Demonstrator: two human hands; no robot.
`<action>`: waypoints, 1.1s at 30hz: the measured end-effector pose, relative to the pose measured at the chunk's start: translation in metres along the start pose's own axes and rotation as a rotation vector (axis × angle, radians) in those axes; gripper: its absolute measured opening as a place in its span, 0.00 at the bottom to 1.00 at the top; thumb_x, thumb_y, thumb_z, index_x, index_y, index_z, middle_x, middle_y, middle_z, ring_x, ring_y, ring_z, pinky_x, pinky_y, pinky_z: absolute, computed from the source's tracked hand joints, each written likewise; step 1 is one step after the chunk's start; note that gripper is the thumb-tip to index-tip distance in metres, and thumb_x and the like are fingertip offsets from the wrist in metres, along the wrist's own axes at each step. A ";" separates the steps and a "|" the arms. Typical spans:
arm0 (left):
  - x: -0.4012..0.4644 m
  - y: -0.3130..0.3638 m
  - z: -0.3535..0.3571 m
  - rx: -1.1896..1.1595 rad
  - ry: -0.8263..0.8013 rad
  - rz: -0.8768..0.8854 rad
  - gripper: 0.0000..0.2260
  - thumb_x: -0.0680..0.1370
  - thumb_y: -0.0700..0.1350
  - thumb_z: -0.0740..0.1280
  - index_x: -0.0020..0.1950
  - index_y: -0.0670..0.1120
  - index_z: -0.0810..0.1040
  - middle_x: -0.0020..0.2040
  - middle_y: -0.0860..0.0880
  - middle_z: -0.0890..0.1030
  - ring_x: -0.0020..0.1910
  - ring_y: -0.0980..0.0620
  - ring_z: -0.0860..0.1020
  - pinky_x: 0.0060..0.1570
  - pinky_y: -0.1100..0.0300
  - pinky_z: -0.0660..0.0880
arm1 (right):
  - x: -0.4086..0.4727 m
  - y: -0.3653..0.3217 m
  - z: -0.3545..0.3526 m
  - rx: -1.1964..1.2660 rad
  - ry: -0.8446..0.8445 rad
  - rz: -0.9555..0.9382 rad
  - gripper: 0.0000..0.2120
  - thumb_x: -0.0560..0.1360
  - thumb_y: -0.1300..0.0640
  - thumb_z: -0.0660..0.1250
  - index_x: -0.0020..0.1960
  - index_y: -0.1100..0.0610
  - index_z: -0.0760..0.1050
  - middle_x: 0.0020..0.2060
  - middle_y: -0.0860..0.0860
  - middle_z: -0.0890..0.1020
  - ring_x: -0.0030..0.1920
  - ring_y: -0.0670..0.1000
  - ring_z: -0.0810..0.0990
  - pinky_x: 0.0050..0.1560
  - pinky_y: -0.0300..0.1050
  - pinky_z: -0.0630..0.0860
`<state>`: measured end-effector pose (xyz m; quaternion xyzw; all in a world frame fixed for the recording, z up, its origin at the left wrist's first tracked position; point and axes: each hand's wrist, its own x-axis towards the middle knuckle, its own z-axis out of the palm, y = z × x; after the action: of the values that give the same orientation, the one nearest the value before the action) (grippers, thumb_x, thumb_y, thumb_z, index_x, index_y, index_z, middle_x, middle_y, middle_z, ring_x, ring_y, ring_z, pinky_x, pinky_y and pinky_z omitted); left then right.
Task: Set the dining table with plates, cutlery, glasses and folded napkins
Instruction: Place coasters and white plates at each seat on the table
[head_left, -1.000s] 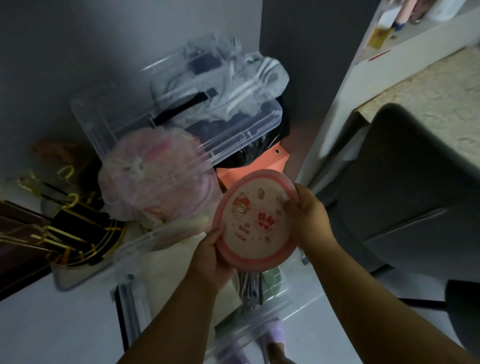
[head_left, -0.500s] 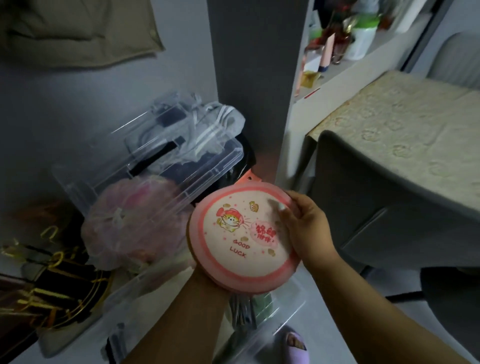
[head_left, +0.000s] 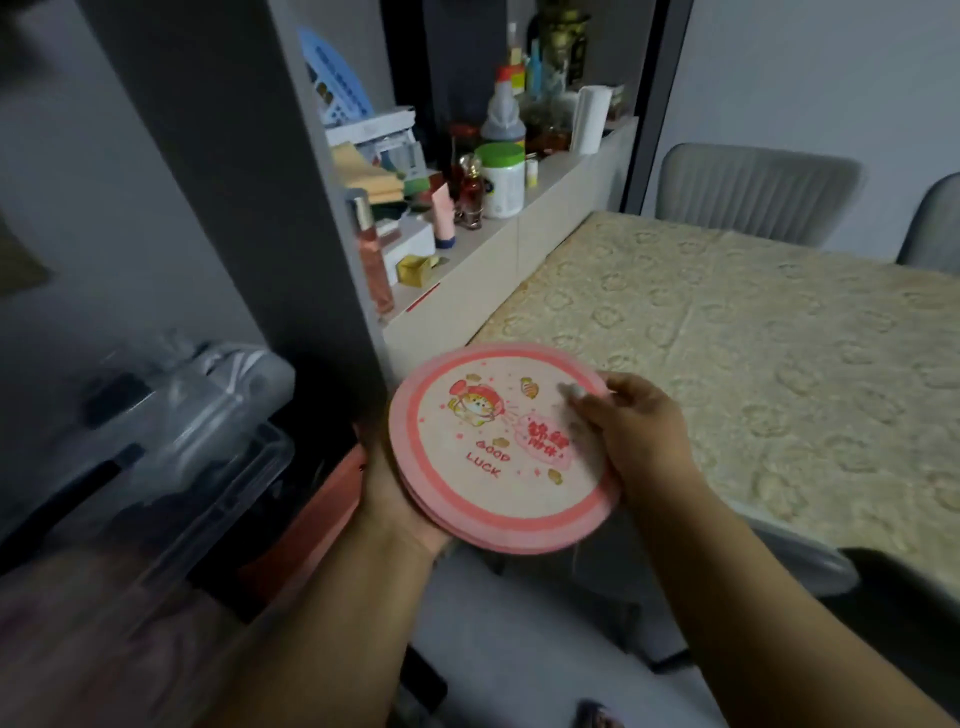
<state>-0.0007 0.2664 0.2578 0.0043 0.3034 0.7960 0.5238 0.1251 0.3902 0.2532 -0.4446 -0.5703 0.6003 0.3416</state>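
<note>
**A:** What are the fingers doing?

**B:** The right hand (head_left: 631, 441) lies over the right edge of the plates (head_left: 498, 452), thumb curled on the printed top face, the other digits wrapped round the rim. The thumb tip is blurred. The left hand (head_left: 387, 499) is under the stack at its left edge; its palm and wrist show, but the fingers are hidden below, so I cannot tell how they lie. It carries the stack from beneath.

**A:** More than one plate?

**B:** Yes. Layered pink rims show along the near edge. The top plate is cream with a pink band, a cartoon figure and the words "GOOD LUCK".

**A:** Where is the stack?

**B:** In the air at chest level, tilted slightly, just beside the near left corner of the table (head_left: 753, 364) and not touching it. The table wears a beige embossed cloth.

**A:** And around that?

**B:** Two grey chairs (head_left: 753, 189) stand at the far side. A white ledge (head_left: 519, 244) along the left of the table holds bottles, a green-lidded jar (head_left: 501, 179) and a paper roll (head_left: 591, 120). Clear bins (head_left: 171, 452) sit low on the left, blurred.
</note>
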 end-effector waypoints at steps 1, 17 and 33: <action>0.014 -0.009 0.016 0.009 -0.012 0.003 0.29 0.80 0.60 0.51 0.52 0.42 0.84 0.55 0.38 0.82 0.50 0.37 0.81 0.46 0.42 0.78 | 0.022 -0.006 -0.015 -0.027 0.072 -0.034 0.12 0.69 0.53 0.76 0.50 0.56 0.80 0.39 0.52 0.85 0.39 0.53 0.84 0.43 0.50 0.81; 0.234 -0.115 0.076 0.619 0.288 -0.087 0.12 0.81 0.48 0.63 0.58 0.43 0.79 0.54 0.41 0.83 0.52 0.43 0.82 0.56 0.46 0.77 | 0.216 0.030 -0.138 -0.542 0.139 0.040 0.04 0.70 0.60 0.69 0.45 0.58 0.77 0.37 0.51 0.80 0.40 0.55 0.79 0.40 0.47 0.76; 0.329 -0.168 0.034 1.446 0.282 -0.070 0.23 0.80 0.38 0.62 0.75 0.48 0.65 0.71 0.46 0.71 0.68 0.46 0.71 0.63 0.56 0.70 | 0.250 0.116 -0.133 -0.627 0.347 0.275 0.18 0.72 0.67 0.60 0.58 0.57 0.78 0.47 0.55 0.83 0.46 0.56 0.81 0.40 0.41 0.74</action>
<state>0.0018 0.6031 0.1012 0.2362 0.8168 0.3731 0.3713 0.1666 0.6564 0.1084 -0.6949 -0.5950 0.3528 0.1965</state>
